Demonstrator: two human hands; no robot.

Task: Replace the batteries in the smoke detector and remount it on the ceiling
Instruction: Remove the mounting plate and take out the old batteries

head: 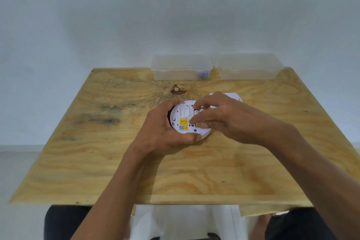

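Observation:
A round white smoke detector (184,116) lies back side up on the wooden table (97,142), showing a yellow label and a QR code. My left hand (161,128) grips its left and front rim. My right hand (220,115) rests over the detector's right half, fingertips pressing into the battery area, which they mostly hide. I cannot tell whether the fingers hold a battery. Behind my right hand a white round mounting plate (233,96) peeks out. Two blue-ended batteries (203,75) lie in the left clear box (175,68).
A second clear plastic box (248,67) stands at the back right, next to the first, against the pale wall. A dark knot (178,89) marks the wood in front of the boxes. My knees show below the table's front edge.

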